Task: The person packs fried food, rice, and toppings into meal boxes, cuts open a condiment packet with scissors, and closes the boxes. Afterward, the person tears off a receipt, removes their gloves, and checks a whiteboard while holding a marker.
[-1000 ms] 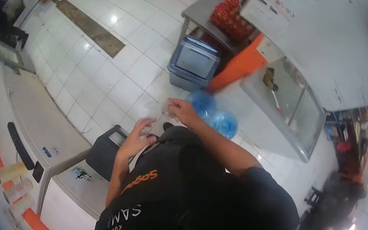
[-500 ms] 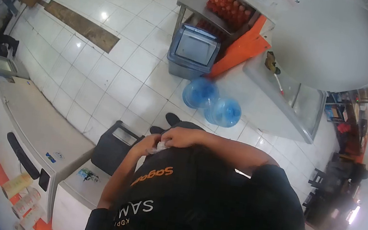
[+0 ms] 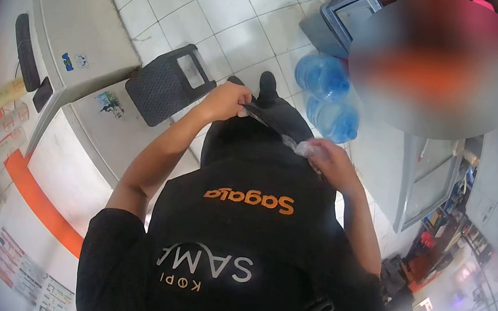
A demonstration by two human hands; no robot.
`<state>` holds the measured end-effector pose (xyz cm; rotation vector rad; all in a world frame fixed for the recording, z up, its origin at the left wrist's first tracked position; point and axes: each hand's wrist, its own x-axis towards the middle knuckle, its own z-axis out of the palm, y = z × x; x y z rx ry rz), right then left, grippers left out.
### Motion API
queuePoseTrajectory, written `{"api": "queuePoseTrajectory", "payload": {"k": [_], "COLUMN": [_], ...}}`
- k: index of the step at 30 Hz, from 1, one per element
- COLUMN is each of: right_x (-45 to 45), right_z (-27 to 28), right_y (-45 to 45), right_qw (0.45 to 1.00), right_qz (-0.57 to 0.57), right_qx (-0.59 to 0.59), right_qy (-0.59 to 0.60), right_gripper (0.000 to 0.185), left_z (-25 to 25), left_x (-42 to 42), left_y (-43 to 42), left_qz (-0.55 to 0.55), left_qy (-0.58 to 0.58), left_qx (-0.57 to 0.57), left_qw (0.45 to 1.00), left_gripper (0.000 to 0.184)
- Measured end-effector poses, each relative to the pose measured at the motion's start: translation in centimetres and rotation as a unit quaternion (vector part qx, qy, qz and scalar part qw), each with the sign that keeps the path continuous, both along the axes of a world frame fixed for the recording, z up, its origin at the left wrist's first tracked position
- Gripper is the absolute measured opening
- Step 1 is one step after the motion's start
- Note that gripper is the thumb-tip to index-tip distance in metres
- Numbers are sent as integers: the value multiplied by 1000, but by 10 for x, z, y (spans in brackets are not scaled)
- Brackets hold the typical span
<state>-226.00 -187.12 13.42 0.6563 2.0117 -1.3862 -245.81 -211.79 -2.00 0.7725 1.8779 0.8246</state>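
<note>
Landmark = black shirt (image 3: 246, 219), orange + pale lettering on the front. Sides below are the wearer's own.

Hands: both at the shirt's lower edge, well apart, fingers closed. Left hand (image 3: 228, 101) has a pinch grip on dark fabric at the left part of that edge, small see-through bit at the fingertips. Right hand (image 3: 330, 162) grips crumpled clear plastic (image 3: 297, 146) at the right part of the edge. Dark fabric runs between the two hands. Can't tell if the see-through bits are one piece, or exactly what the plastic is.

Around the shirt:
- Just beyond the lower edge: dark shoes (image 3: 267, 85) on white tile floor (image 3: 220, 6).
- Left and beyond: dark plastic stool (image 3: 159, 87), open slot in one end. Further left, white cabinets (image 3: 85, 22), stickers on top.
- Right and beyond: two blue clear bottles (image 3: 328, 96), close together. Grey-blue bin (image 3: 332, 29) past them.
- Far right: glass-topped freezer (image 3: 430, 173).
- Far left: white wall, orange stripe (image 3: 45, 202), printed sheets (image 3: 19, 269).
</note>
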Motion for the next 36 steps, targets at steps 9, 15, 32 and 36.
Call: {"api": "queuePoseTrajectory", "payload": {"k": [9,15,32,36], "right_x": [-52,-35,2,2], "right_z": [-72,-111,-171,-179], "right_y": [-49,-33,-48,-24], "right_qw": [974,973,982,970], "right_qz": [124,222,182,226], "right_qx": [-181,51,-16,-36], "right_qy": [55,-41,-49,-83], "right_gripper": [36,31,35,38], "left_z": [11,51,55,51], "left_x": [-10,-21,56,74], "left_y": [26,48,106,104], "left_qz": [27,-116,-88,-108], "left_qy": [-104,-92,-56,-15], "left_qx": [26,56,68,87], "left_qw": [994,987,992,990], "left_gripper": [26,26,13,14]}}
